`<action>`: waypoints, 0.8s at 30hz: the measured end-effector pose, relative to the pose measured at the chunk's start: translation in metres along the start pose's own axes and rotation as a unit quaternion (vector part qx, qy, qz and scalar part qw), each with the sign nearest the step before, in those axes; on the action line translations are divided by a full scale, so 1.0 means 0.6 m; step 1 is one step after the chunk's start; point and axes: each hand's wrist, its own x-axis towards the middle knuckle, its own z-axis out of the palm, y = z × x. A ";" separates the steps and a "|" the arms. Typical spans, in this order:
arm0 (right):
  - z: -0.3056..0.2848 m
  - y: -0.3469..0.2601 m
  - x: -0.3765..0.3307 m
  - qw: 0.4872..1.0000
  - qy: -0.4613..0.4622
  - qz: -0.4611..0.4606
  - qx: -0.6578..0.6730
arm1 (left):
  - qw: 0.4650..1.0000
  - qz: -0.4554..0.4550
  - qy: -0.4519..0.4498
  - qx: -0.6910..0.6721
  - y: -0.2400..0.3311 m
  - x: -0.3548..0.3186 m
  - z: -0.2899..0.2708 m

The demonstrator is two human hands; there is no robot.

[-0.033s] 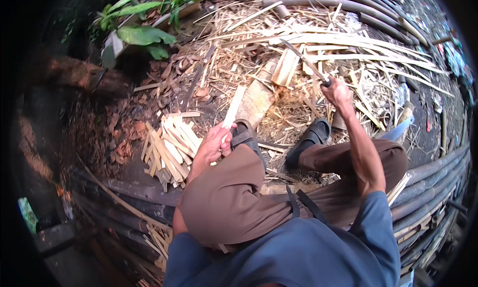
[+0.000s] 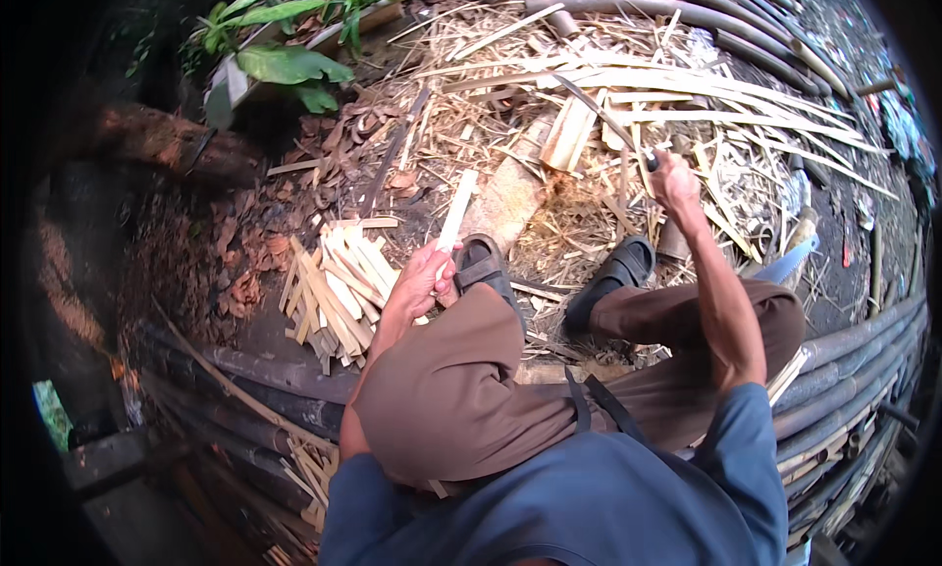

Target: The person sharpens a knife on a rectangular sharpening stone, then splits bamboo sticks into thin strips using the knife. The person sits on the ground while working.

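Observation:
My left hand (image 2: 424, 280), beside my left knee, is closed around a short pale strip of split bamboo or wood (image 2: 458, 209) that points up and away. In my right hand (image 2: 675, 185), raised out front at the right, is the dark handle of a long knife (image 2: 601, 113). Its blade slants toward the far left, passing over or beside a pale split block (image 2: 567, 134); I cannot tell whether they touch. A worn flat piece of wood (image 2: 507, 195) lies between the strip and that block. Close to my left hand is a heap of short strips (image 2: 339, 286).
Long pale strips (image 2: 726, 82) stretch across the far right over shavings. Dark bamboo poles (image 2: 677, 10) lie at the back, with more poles (image 2: 854, 345) at the near right. A saw (image 2: 788, 260) rests by my right knee. A leafy plant (image 2: 285, 64) grows at the far left.
The strip in my left hand has tilted slightly to the left. My right hand and the knife have shifted a little to the right. Both hands keep their hold.

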 end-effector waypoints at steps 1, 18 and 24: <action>0.052 0.106 0.045 0.995 0.053 -0.051 -0.068 | 1.000 0.002 -0.003 0.004 -0.005 0.017 -0.006; -0.287 0.007 -0.092 0.973 0.040 0.062 0.216 | 0.701 0.331 0.083 0.626 0.150 0.152 -0.035; -0.320 -0.016 -0.093 0.907 0.049 0.141 0.393 | 0.500 0.413 -0.118 0.752 0.268 0.414 0.202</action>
